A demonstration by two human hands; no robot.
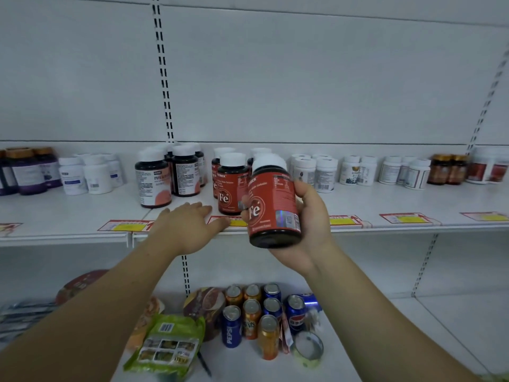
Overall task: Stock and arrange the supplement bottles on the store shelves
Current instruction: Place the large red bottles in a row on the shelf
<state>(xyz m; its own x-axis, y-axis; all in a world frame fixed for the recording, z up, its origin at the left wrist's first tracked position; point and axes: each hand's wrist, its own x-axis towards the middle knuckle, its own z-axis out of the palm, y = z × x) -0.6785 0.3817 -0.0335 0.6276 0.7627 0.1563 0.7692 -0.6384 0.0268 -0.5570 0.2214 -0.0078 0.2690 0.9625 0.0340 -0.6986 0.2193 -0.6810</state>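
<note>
My right hand (pixel 308 224) grips a red-labelled "Fe" supplement bottle (pixel 272 205) with a white cap, tilted and held in front of the shelf edge (pixel 385 228). Just behind it stand more red Fe bottles (pixel 231 186) on the shelf. My left hand (pixel 190 224) lies flat with straight fingers on the shelf front, left of those bottles and holding nothing. Dark bottles with peach labels (pixel 154 180) stand further left.
Along the same shelf are purple bottles (pixel 27 172), white bottles (pixel 82 175), more white bottles (pixel 316 169) and amber ones (pixel 447 169). Price tags (pixel 407 217) line the edge. The lower shelf holds soda cans (pixel 253 315), snack packs (pixel 168 343) and a tape roll (pixel 307 348).
</note>
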